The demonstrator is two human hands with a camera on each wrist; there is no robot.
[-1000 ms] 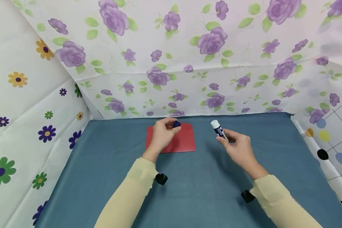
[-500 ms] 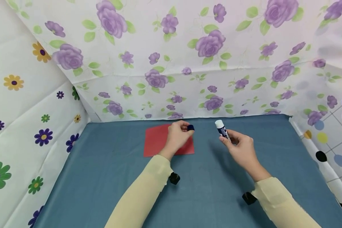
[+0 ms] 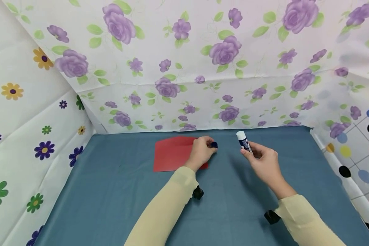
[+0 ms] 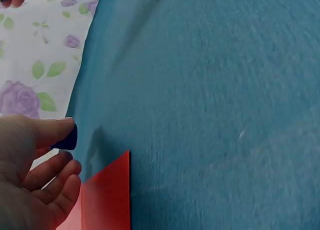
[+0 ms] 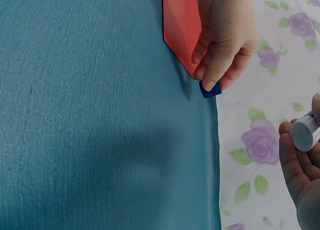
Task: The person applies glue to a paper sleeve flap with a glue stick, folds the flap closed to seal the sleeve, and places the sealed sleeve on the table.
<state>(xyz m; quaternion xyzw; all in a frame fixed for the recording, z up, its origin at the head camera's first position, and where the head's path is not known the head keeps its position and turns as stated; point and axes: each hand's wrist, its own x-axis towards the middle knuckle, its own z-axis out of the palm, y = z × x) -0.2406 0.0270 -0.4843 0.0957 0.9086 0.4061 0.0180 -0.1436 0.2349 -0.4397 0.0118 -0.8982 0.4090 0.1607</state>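
Note:
My left hand (image 3: 201, 152) pinches a small dark blue cap (image 3: 214, 145) between thumb and fingers, above the right side of a red envelope (image 3: 170, 155). The left wrist view shows the cap (image 4: 68, 140) at the thumb's tip, with the other fingers loosely bent below. To the right, my right hand (image 3: 265, 165) holds a glue stick (image 3: 244, 141) tilted above the table, its white end pointing up and to the left. In the right wrist view a round white end of the glue stick (image 5: 302, 135) faces the camera. The hands are apart, and the left hand covers part of the envelope.
A blue-grey cloth (image 3: 120, 194) covers the table. Behind it stands a white sheet with purple flowers (image 3: 167, 87). Patterned sheets close off the left side (image 3: 21, 126) and the right side (image 3: 364, 164). Small black devices (image 3: 198, 193) sit at both wrists.
My left hand has moved rightward and slightly toward me with the cap, uncovering the envelope's left part. My right hand with the glue stick has shifted slightly right.

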